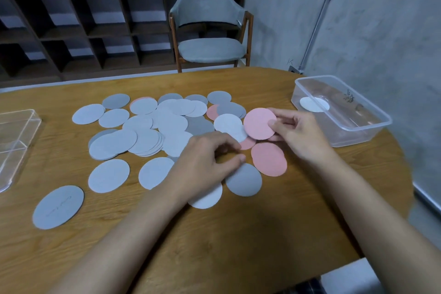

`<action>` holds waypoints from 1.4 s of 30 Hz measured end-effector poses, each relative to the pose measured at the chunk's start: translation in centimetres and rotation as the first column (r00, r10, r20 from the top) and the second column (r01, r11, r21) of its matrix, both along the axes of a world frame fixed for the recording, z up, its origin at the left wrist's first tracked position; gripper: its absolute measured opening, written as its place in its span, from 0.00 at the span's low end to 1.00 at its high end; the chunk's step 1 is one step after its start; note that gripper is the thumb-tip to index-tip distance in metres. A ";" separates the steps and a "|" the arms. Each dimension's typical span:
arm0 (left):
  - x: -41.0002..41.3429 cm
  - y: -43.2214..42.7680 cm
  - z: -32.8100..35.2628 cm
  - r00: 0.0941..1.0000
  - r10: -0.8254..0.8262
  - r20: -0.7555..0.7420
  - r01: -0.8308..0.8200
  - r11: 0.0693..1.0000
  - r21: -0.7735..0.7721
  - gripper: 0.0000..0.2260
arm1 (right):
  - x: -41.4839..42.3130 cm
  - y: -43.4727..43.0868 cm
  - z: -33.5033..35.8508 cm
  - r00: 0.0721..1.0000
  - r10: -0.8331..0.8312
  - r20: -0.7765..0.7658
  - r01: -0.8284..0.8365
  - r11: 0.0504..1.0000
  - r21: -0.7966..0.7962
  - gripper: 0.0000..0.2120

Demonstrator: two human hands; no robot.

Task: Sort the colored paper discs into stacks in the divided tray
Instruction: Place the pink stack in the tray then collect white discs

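- The sorting looks barely begun — nearly all the loose discs (148, 136), white, grey and pink, lie scattered and overlapping across the middle of the table (238, 234), with no tidy stack of a single colour among them.
- The divided tray (14, 143) sits at the left edge of the table, well apart from both hands; the part of it in view shows no discs.
- A clear tub (343, 114) at the far right holds one white disc (314, 104), the only disc seen inside any container.
- The right hand (300, 136) pinches a pink disc (259, 124) by its edge, thumb on top, and holds it raised over the right side of the spread, between the pile and the tub.
- The left hand (207, 162) hovers low over the discs with fingers and thumb curled toward each other, close to a half-hidden pink piece (248, 143); whether it grips anything I cannot tell.
- Another pink one (268, 159) lies flat just below the right hand, and a grey disc (243, 180) sits beside it.
- My judgement: pink is being gathered first, and every colour has yet to be collected, squared up and set in its compartment — almost the whole job is left.
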State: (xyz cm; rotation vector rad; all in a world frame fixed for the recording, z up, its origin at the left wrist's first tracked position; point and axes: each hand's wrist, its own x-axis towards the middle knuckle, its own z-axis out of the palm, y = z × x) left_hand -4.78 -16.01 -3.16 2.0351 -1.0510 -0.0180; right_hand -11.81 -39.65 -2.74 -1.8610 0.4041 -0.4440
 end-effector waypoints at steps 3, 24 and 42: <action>-0.8 -2.1 -0.2 0.988 -0.150 0.030 0.144 0.977 0.156 0.17 | -0.7 -1.6 -1.0 0.996 -0.082 -0.021 0.081 0.996 -0.036 0.16; -1.0 -4.9 -1.3 0.914 -0.017 0.406 0.039 0.998 -0.048 0.12 | -0.2 -2.2 -2.4 0.998 -0.039 0.053 0.036 0.998 0.060 0.16; -0.4 -4.7 -1.1 0.909 0.329 -0.255 -0.387 0.893 -0.229 0.07 | -0.8 0.0 -1.7 0.971 0.220 0.090 -0.233 0.954 0.186 0.19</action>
